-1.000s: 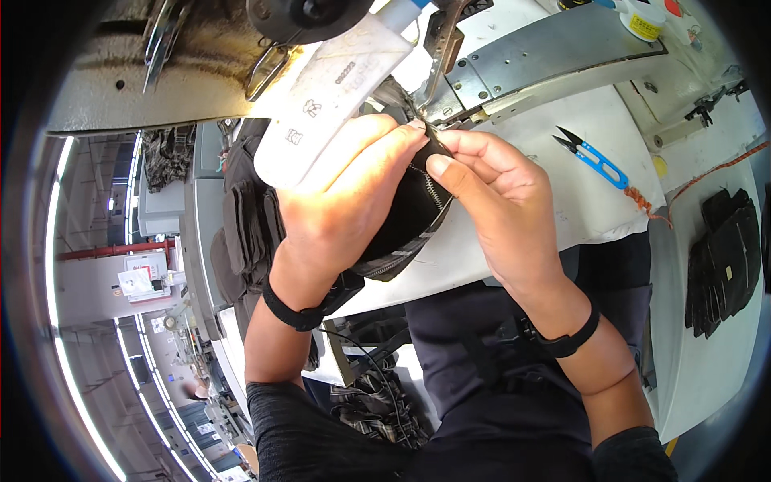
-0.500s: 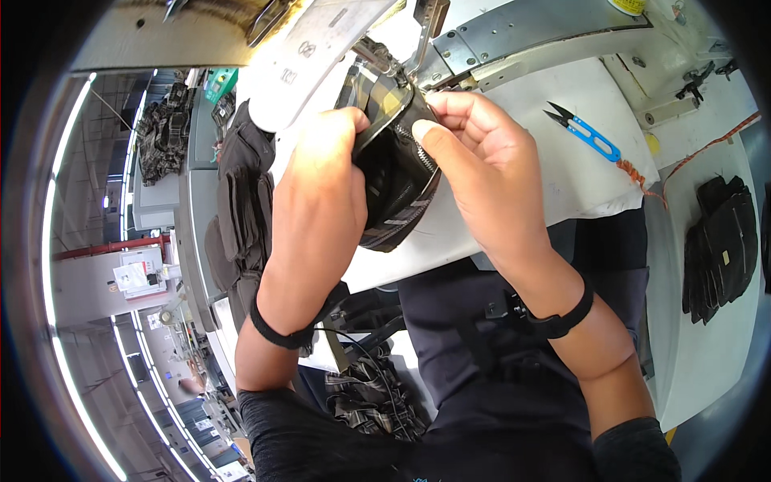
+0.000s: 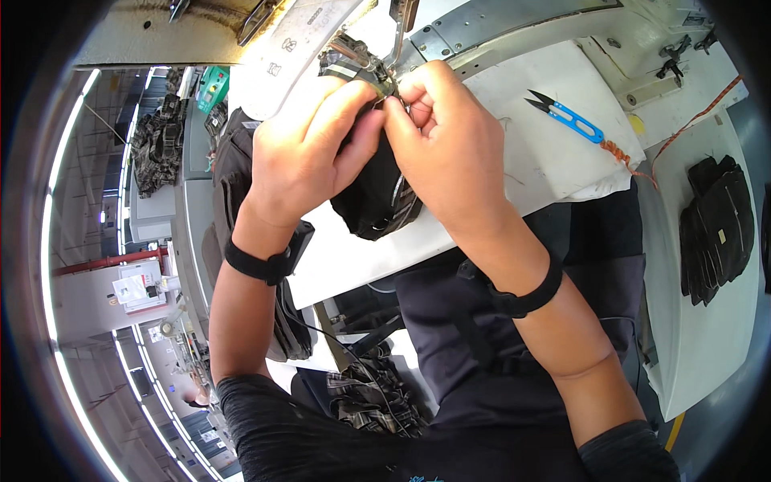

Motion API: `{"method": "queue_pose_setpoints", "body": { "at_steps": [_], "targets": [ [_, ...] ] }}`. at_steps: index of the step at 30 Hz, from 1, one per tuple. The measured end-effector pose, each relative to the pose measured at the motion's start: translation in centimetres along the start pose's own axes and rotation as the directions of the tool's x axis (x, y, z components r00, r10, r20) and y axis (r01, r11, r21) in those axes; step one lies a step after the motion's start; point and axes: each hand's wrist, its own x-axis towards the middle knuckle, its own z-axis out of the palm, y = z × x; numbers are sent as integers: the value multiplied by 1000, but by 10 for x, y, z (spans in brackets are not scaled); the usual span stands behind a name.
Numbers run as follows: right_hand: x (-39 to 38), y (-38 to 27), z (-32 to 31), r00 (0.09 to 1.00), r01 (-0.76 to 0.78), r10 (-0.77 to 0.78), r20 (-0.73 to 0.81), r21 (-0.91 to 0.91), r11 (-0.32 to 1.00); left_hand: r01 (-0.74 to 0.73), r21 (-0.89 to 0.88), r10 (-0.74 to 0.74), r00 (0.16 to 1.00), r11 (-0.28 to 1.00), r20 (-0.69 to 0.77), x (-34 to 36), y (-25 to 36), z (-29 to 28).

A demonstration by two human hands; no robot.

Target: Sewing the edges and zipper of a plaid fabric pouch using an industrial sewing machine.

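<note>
**Both hands pinched on black pouch at the needle**

Moved up and far since the earlier pictures, closer under the sewing machine head. Left hand (image 3: 309, 149) closed over the black fabric pouch (image 3: 377, 197), fingers curled across its top, thumb pressed against the right hand. Right hand (image 3: 442, 140) closed too, fingertips pinching the pouch's upper edge right at the needle area (image 3: 397, 24). Pouch held between both palms, its lower end hanging over the white counter (image 3: 546, 161), a pale zip line showing on its near side. Whether resting on the counter or lifted clear of it, cannot tell.

Near edge of the counter runs slanting from lower left to upper right, just near the pouch; beyond that edge only dark clothing and the lap. Open white surface to the right of the hands, up to the blue-handled thread snips (image 3: 566, 116), well apart from the right hand. Orange cord (image 3: 683, 128) trailing off the counter's right edge past the snips. Further right, a stack of black fabric pieces (image 3: 719, 225) on a separate white surface, well clear.

Left of the left hand, little room: a dark bundle (image 3: 233, 173) hanging off the counter's left edge, just beside the wrist. Far side closed off by the metal machine bed (image 3: 514, 20). Black bands on both wrists.
</note>
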Motion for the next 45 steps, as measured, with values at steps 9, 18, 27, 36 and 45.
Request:
{"method": "queue_pose_setpoints", "body": {
  "at_steps": [9, 18, 27, 36, 45],
  "targets": [
    [-20, 39, -30, 985, 63, -102, 142, 254, 965, -104, 68, 95, 989, 992, 117, 5, -9, -15],
    [-15, 30, -33, 981, -8, -63, 185, 361, 933, 62, -43, -53, 981, 997, 184, 15, 1, -22],
    [-6, 26, -23, 962, -229, 114, 248, 507, 831, 170, -23, -163, 970, 985, 181, 15, 12, -16],
    [1, 24, -26, 963, -189, 77, 258, 444, 876, 391, -69, -389, 920, 918, 42, 16, 38, -6],
    [18, 3, -26, 939, -185, 143, 313, 107, 977, 460, 11, -458, 882, 888, 111, 26, 48, -18]
  ]
}}
